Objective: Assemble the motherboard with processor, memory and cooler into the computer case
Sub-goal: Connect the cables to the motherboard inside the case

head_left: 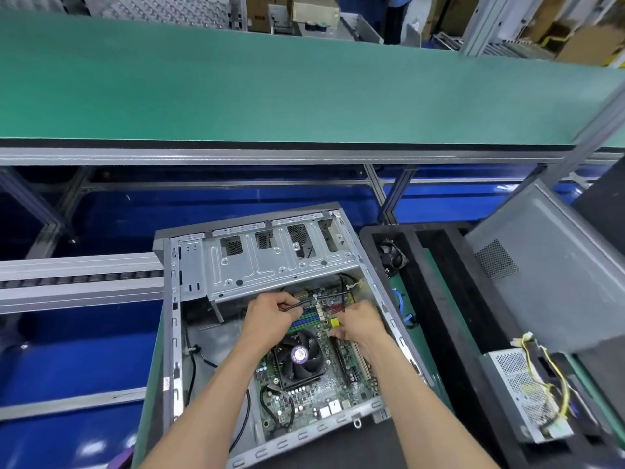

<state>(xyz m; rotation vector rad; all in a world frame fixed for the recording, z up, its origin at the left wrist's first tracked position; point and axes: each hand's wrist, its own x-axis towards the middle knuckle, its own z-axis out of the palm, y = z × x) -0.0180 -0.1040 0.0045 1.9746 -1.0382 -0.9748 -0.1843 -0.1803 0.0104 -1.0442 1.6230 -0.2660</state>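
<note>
While your left hand (267,316) pinches the cable (306,302) mid-frame, keep it slack and let your right hand (358,324), fingers curled at the yellow connector (334,322), seat squarely on the board (314,390).

Green conveyor belt (304,86); perhaps cardboard boxes (314,8).

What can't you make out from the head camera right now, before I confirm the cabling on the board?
- Head view: the right hand covers the connector by the yellow part; seating unseen.
- Head view: the left hand grips a dark cable; its held end is hidden in the fingers.
- Head view: the forearms hide parts of the motherboard.
- Head view: the cooler label is too small to read.
</note>
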